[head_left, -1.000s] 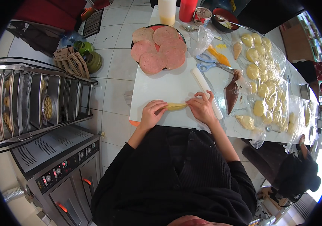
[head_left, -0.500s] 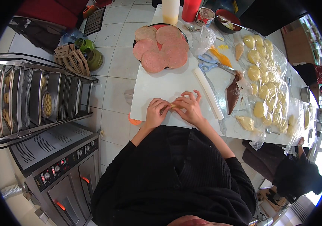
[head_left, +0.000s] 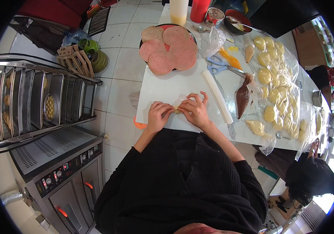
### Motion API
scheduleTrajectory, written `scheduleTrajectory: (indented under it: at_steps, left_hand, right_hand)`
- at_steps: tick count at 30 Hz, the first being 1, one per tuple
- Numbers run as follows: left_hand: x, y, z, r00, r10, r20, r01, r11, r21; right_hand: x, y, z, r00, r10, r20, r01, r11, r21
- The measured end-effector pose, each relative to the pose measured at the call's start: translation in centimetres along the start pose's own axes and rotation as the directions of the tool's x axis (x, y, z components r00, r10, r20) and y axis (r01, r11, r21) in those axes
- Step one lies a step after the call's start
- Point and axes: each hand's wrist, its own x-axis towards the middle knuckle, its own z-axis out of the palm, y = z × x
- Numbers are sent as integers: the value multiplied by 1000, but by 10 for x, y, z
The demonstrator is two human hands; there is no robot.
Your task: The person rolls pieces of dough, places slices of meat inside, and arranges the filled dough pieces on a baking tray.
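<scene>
Between my hands, near the front edge of the white board, is a small piece of pale dough (head_left: 176, 110), mostly covered by my fingers. My left hand (head_left: 160, 115) pinches one side of it with thumb and fingertips. The other side is pinched by my right hand (head_left: 195, 110), whose outer fingers are raised. To the right of that hand lies a white rolling pin (head_left: 217, 97). Beyond both hands, a dark-rimmed plate (head_left: 194, 36) carries several round pink slices of meat (head_left: 162, 62).
Right of the rolling pin are blue-handled scissors (head_left: 217, 64), a brown-filled piping bag (head_left: 243, 97) and several dough balls (head_left: 269, 114) under plastic. A clear bottle (head_left: 178, 11) and red bottle (head_left: 198, 10) stand at the back. An oven (head_left: 57, 156) and tray rack (head_left: 38, 101) are left; another person (head_left: 309, 175) works at right.
My left hand has shifted slightly left and my fingers have changed position on the dough, which shows a bit more. The other person at right has moved a little.
</scene>
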Motion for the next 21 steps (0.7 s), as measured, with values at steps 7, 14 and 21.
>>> scheduleTrajectory:
  at_steps: [7,14,21]
  left_hand:
    - [-4,-9,-7,998,-63,20,62,996,61]
    - [-7,-7,-6,999,-1,-36,4,995,96]
    - [-6,-4,-6,998,-65,7,64,994,83]
  right_hand:
    - [9,-14,4,999,39,1,-39,999,26]
    - [8,-8,6,1000,-13,2,13,1000,7]
    - [8,-8,6,999,-16,33,16,1000,-7]
